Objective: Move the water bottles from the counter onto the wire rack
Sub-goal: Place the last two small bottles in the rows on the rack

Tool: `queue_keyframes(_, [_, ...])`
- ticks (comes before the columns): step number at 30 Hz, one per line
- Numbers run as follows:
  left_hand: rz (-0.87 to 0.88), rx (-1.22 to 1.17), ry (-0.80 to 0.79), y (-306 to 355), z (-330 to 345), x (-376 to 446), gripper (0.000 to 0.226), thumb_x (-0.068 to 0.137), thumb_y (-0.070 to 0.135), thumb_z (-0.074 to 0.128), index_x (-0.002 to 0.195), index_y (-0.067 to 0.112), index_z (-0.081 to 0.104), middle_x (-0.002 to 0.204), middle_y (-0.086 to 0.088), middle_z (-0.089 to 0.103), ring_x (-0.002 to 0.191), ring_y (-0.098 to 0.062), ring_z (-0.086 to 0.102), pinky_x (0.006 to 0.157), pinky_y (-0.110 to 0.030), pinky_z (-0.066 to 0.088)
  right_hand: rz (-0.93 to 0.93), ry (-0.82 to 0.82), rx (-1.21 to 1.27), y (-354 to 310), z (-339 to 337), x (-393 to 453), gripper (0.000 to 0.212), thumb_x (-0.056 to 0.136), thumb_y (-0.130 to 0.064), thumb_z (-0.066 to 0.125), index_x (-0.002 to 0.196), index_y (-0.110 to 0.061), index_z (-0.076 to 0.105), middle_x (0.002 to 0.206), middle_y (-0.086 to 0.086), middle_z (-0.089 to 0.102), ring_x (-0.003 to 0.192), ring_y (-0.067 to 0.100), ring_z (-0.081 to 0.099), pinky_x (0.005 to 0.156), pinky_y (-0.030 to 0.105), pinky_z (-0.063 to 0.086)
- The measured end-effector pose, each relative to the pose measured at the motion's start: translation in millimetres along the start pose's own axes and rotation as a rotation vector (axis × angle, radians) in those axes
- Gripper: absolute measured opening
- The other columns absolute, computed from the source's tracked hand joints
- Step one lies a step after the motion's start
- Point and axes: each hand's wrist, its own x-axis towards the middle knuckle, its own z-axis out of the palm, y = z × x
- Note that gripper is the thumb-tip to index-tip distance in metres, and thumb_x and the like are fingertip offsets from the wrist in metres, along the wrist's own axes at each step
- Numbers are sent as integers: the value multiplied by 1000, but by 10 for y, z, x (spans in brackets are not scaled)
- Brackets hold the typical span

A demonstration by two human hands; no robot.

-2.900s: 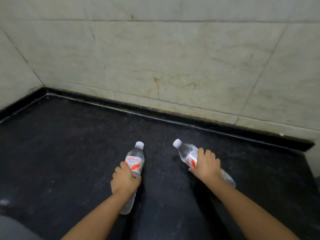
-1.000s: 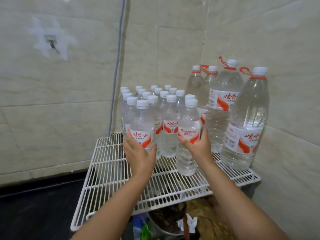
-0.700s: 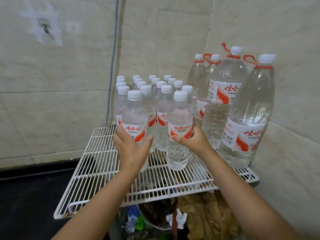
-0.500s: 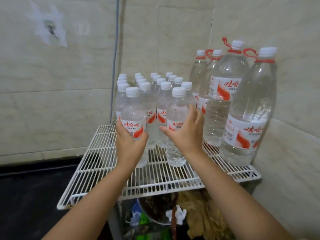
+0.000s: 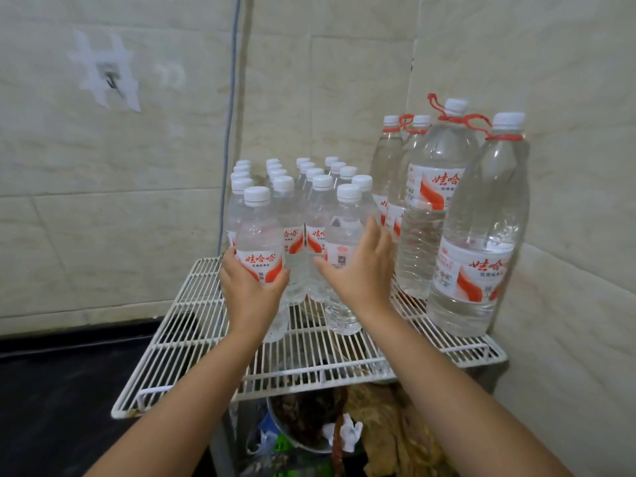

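Note:
Two small water bottles with white caps and red-and-white labels stand upright at the front of a white wire rack [image 5: 192,342]. My left hand [image 5: 251,297] grips the left bottle [image 5: 260,235] around its label. Beside the right bottle [image 5: 344,242] my right hand [image 5: 361,273] is spread, fingers straight along the bottle's right side and the thumb in front of it. Behind these two, several more small bottles [image 5: 303,180] stand in rows on the rack.
Several large bottles [image 5: 478,242] with red neck loops fill the rack's right side against the tiled wall. The rack's front left wires are bare. A black counter [image 5: 51,390] lies lower left. A bowl and bags [image 5: 309,421] sit under the rack.
Both bottles came from the counter and now stand on the rack. My right hand has uncurled from its bottle; my left hand still grips the other.

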Motion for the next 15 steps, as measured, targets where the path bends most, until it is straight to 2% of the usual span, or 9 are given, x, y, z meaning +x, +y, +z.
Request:
queue_keyframes(2, [4,19,-12,-6,-17,18,79,71,23,76,133,8,28,129,-14,37,119,-27,40,99,-46,42,33,50,-92,-78,109,-20,100,75,-48,68,145,-11,8,147,16,17,134,29,22,109,38,25])
queue_keyframes(5, [-4,8,-27,1,-41,23,78,72,21,75,132,9,28,128,-15,36,117,-27,40,97,-43,44,-13,104,-23,-55,152,32,89,77,-34,69,143,-9,15,139,16,25,124,27,31,99,30,34])
queue_keyframes(6, [-4,-3,-29,3,-43,22,77,72,20,75,132,9,28,128,-15,36,117,-27,40,97,-43,44,-21,72,69,-7,132,72,87,77,-27,70,143,-9,17,139,15,27,123,25,33,97,26,34])
queue_keyframes(8, [7,-7,-28,11,-34,20,76,73,18,74,133,8,28,130,-15,34,119,-27,37,99,-43,42,-6,-100,317,118,53,168,88,74,-15,73,143,-13,18,140,10,31,122,20,38,98,23,33])
queue_keyframes(10, [26,-14,-23,29,1,3,74,75,17,73,134,7,28,130,-14,33,121,-25,35,102,-40,39,17,-298,471,229,-55,258,91,72,-9,74,143,-17,17,140,8,37,122,21,44,103,34,39])
queue_keyframes(11, [28,-25,-20,46,26,-9,75,76,17,72,135,7,27,131,-14,32,121,-25,34,102,-39,38,19,-366,479,264,-107,296,92,72,-9,74,143,-18,17,141,9,38,124,24,45,103,37,41])
queue_keyframes(13, [15,-46,-9,80,88,-34,78,77,17,71,138,8,23,135,-15,30,125,-26,32,105,-40,36,10,-436,453,277,-171,330,92,75,-9,73,145,-18,14,144,9,37,128,26,43,99,33,41])
queue_keyframes(15, [7,-44,-11,102,148,-45,81,78,20,70,140,10,20,137,-16,27,128,-28,30,107,-44,35,-35,-384,360,257,-174,309,91,78,-13,71,146,-17,12,148,7,31,131,24,38,100,31,38])
